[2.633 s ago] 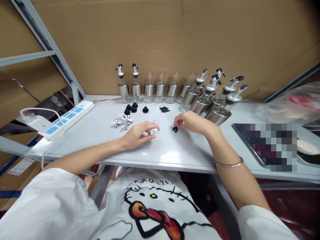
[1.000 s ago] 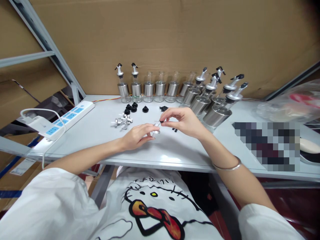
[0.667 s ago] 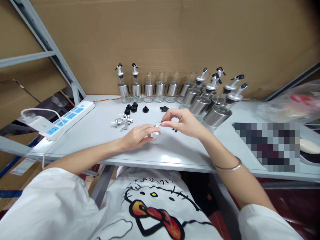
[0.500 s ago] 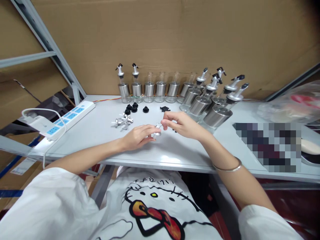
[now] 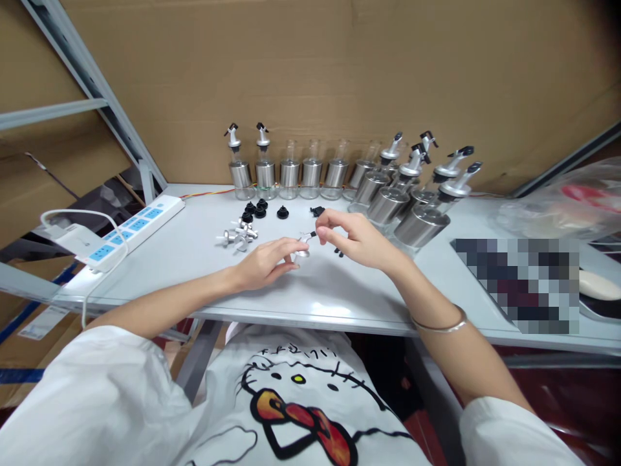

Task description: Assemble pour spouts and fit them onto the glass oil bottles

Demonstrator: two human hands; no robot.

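Note:
A silver pour spout (image 5: 301, 254) is held just above the table between the fingertips of my left hand (image 5: 269, 263). The thumb and fingers of my right hand (image 5: 354, 239) are pinched at the spout's upper end, on a small black piece (image 5: 313, 233). Left of my hands lies a pile of silver spouts (image 5: 241, 235). Behind it several black stoppers (image 5: 248, 210) stand in a group, with a single black stopper (image 5: 283, 212) beside them. Small black parts (image 5: 317, 211) lie just behind my right hand.
Steel-banded glass bottles (image 5: 311, 172) line the back; capped bottles (image 5: 422, 223) crowd the right. A power strip (image 5: 140, 226) with a white cable is at the left. A pixelated area (image 5: 524, 285), a pale mouse-like object (image 5: 599, 285) and a plastic bag (image 5: 567, 200) are at the right.
The spout has tilted a little and moved slightly left with my left hand. A black piece now shows between the spout's upper end and my right fingertips.

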